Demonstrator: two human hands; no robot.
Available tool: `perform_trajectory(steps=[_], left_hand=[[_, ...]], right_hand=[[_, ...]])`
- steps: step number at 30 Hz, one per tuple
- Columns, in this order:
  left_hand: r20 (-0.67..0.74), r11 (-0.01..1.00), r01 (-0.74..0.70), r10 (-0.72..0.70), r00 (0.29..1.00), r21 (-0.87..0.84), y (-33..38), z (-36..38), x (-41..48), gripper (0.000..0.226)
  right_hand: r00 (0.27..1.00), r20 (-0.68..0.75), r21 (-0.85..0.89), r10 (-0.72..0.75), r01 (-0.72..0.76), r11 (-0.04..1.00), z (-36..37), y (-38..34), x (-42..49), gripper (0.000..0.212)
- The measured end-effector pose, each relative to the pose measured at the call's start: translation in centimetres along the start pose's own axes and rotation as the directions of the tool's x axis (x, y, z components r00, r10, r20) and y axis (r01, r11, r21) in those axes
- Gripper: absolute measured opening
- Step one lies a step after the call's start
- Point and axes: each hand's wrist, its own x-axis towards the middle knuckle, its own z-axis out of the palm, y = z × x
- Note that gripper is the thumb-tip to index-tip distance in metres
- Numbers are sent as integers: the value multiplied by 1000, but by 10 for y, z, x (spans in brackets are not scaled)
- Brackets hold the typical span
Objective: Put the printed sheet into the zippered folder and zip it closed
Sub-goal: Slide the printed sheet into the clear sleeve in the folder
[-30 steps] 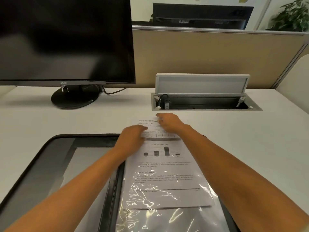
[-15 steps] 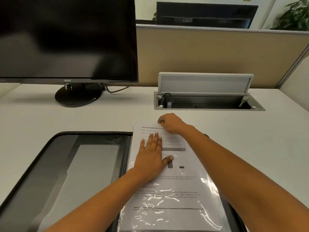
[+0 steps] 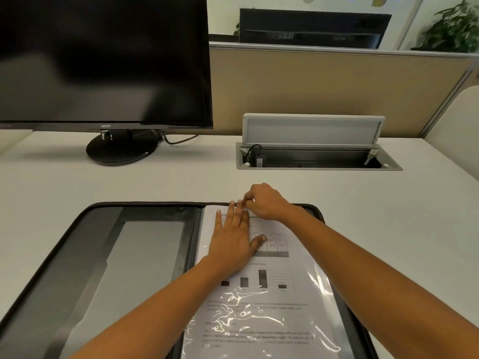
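— Printed sheet point(image 3: 298, 268): where is it lying?

— On the right half of the zippered folder point(image 3: 77, 242), which is open flat on the desk point(image 3: 388, 229) in front of me. The text and bar chart face up. The top edge points away from me, close to the folder's far rim.

— Is it inside anything?

— Its lower part sits under glossy clear plastic point(image 3: 321, 286) that throws back the light. How far up that plastic reaches, I cannot tell.

— Your left hand?

— My left hand point(image 3: 233, 244) lies palm down on the upper part of the printed sheet. The fingers are straight and a little spread, and the thumb is out to the right over the table printed there. It presses flat and grasps nothing.

— And the right?

— My right hand point(image 3: 267, 203) is at the sheet's top edge, just beside my left fingertips. Its fingers are curled in, thumb against forefinger, pinching that edge. Whether plastic is caught in the pinch too, I cannot tell.

— The folder's other half?

— It lies to my left, with a dark lining and a grey pocket panel. The zip runs round the rim, undone.

— What else is on the desk?

— A black monitor point(image 3: 103, 60) stands on a round base at the far left, its screen dark. Straight ahead is a cable hatch point(image 3: 311, 160) with its lid raised, well apart from the folder.
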Motion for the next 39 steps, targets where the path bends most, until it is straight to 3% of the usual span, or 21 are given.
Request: perform_trajectory(steps=[9,12,17,22,26,36,39], left_hand=[[-60,999,34,-35,998,-3,6,-5,-11,78],[-23,998,61,-61,998,18,8,-1,-28,81],[21,997,73,-73,997,-4,6,0,-46,108],[8,996,85,-85,996,-6,8,2,-45,97],[12,996,92,-92,996,0,9,4,-44,90],[22,997,78,-78,997,1,11,1,-45,99],[38,996,93,-93,995,3,11,1,-44,84]], right_hand=[[999,39,-5,-19,20,1000,2,-6,-12,29],[999,47,-38,-9,11,999,1,-6,-10,26],[994,111,13,18,-19,1000,-6,-9,-4,24],[982,186,100,-10,-9,995,-11,-14,-1,25],[986,165,153,-12,-14,988,-8,-13,-2,24],[994,77,82,-75,69,994,4,-17,0,24],[994,42,38,-105,103,994,6,-17,-2,24]])
